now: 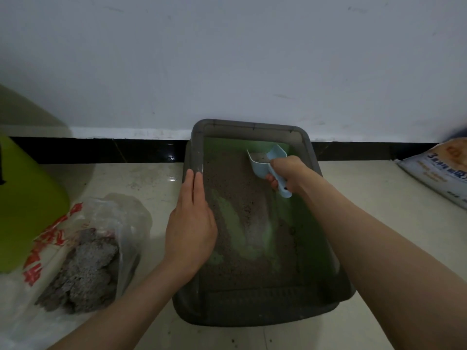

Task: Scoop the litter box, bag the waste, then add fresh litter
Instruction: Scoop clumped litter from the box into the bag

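Litter box (255,127), a dark grey plastic tray with a green floor, sits at the centre of the frame on a pale tiled floor (151,183), its far end near a white wall (227,59) with a black skirting strip. Brownish-grey litter (235,188) covers most of the tray bottom, with streaks of bare green showing through the middle and along the right side.

The right hand (288,173), in the upper centre-right of the frame, has its fingers curled round the handle of a pale blue scoop (267,160); the scoop's bowl points toward the far end of the tray and carries a small load of litter. The left hand (192,223) lies flat along the tray's left rim, fingers straight and pressed together, fingertips resting on the edge.

At lower left, a clear plastic bag (121,213) printed with red characters, too crumpled to read, lies on the floor just beside the tray, holding grey clumps of waste (86,269). A lime-green plastic object (25,198) stands at the left edge of the frame. At the right edge, a white sack (434,173) lies on the floor; a large "3" followed by blurred characters is all that can be made out of its printing.
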Demonstrator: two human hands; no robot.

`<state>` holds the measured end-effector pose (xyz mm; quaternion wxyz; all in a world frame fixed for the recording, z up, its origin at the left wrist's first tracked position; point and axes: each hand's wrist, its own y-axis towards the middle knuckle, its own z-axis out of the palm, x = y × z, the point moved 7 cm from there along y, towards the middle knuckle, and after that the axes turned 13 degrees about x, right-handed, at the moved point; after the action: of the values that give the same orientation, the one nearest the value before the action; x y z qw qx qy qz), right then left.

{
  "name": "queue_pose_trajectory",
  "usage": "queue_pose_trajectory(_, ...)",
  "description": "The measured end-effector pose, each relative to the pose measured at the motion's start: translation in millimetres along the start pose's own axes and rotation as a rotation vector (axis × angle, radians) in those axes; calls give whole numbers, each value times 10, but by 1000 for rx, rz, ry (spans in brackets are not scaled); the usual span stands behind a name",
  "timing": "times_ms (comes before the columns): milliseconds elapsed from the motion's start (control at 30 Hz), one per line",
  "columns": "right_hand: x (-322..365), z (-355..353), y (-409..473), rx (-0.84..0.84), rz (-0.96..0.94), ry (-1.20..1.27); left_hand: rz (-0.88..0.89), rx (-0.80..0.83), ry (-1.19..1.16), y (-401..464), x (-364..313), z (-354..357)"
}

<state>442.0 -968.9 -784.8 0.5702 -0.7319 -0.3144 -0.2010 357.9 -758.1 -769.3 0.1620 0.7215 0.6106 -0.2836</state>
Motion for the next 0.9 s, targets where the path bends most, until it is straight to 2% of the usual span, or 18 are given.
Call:
queue_pose_trajectory(400, 132, 2, -75, 69, 82, 1, 4, -1, 16, 1, -8, 9)
queue_pose_trajectory(900, 26, -23, -200, -13, -44, 66, -7, -4, 20, -3, -7, 1)
